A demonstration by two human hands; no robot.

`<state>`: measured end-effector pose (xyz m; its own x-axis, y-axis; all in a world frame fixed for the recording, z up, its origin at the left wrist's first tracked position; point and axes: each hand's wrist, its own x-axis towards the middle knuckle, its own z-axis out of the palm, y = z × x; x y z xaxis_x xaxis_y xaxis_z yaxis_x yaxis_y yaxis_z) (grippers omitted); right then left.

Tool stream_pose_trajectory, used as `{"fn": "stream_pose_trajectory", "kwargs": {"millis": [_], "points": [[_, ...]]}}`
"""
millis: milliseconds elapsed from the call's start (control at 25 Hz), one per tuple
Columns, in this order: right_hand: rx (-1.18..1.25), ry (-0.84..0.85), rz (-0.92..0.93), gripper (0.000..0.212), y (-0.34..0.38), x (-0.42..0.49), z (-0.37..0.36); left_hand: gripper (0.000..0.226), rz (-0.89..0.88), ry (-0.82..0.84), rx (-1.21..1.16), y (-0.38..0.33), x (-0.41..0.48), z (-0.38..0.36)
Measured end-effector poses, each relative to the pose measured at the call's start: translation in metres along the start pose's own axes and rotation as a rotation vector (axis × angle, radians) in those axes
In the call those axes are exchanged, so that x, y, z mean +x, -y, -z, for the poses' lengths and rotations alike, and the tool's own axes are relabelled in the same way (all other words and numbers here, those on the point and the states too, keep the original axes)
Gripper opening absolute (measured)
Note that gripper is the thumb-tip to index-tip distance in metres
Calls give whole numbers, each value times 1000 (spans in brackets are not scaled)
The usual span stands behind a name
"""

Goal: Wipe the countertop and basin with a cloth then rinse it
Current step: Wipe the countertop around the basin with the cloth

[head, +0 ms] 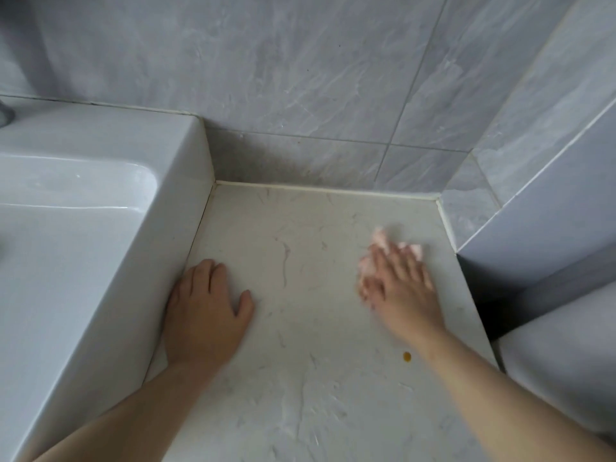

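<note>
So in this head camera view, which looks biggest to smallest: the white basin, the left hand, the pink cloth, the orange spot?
1. white basin
2. left hand
3. pink cloth, mostly hidden under the right hand, so only its visible part is ranked
4. orange spot

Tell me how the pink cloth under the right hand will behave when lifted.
Probably floppy: the pink cloth lies crumpled beneath the flat right hand. Likely light: it looks thin, only edges showing past the fingers on the countertop.
</note>
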<state>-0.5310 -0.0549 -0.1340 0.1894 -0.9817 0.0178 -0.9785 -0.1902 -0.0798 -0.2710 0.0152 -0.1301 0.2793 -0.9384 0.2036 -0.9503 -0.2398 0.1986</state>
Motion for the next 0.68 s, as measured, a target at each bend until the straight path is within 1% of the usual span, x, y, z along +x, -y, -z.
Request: {"fn": "stream_pose_trajectory", "kwargs": {"millis": [40, 80, 120, 160, 200, 240, 280, 320, 360, 440, 480, 520, 560, 600, 640, 680], "points": [[-13, -12, 120, 71, 3, -18, -2, 58, -11, 6, -5, 2, -2, 0], [-51, 31, 183, 72, -5, -25, -1, 59, -30, 12, -10, 5, -6, 1], [-67, 49, 178, 74, -19, -20, 2, 60, -58, 19, -5, 10, -12, -1], [-40, 86, 81, 75, -36, -8, 4, 61, -92, 21, 10, 15, -20, -2], [2, 115, -69, 71, -46, 3, 9, 63, -119, 28, 27, 20, -28, -2], [23, 112, -202, 65, -46, 10, 13, 65, -134, 42, 35, 23, -36, -1], [59, 86, -280, 60, -36, 8, 12, 68, -135, 60, 34, 26, -41, 1], [73, 57, -266, 58, -24, 0, 8, 70, -128, 73, 27, 27, -43, 3], [64, 15, -162, 58, -11, -17, 4, 69, -114, 73, 18, 26, -44, 4], [-1, 14, 85, 62, 4, -56, -2, 63, -74, 55, -7, 23, -45, 4], [-47, 4, 148, 66, 1, -57, 0, 61, -50, 45, -26, 21, -44, 4], [-58, 31, 140, 71, -3, -44, 6, 59, -33, 38, -44, 20, -44, 5], [-21, 40, 60, 72, -1, -26, 10, 58, -30, 30, -56, 20, -44, 5], [37, 59, -53, 68, 8, -6, 13, 56, -29, 21, -66, 20, -44, 5], [44, 56, -100, 62, 24, 14, 10, 55, -24, 12, -77, 20, -44, 5], [42, 57, -54, 58, 48, 31, 6, 52, -11, 5, -91, 21, -43, 5]]}}
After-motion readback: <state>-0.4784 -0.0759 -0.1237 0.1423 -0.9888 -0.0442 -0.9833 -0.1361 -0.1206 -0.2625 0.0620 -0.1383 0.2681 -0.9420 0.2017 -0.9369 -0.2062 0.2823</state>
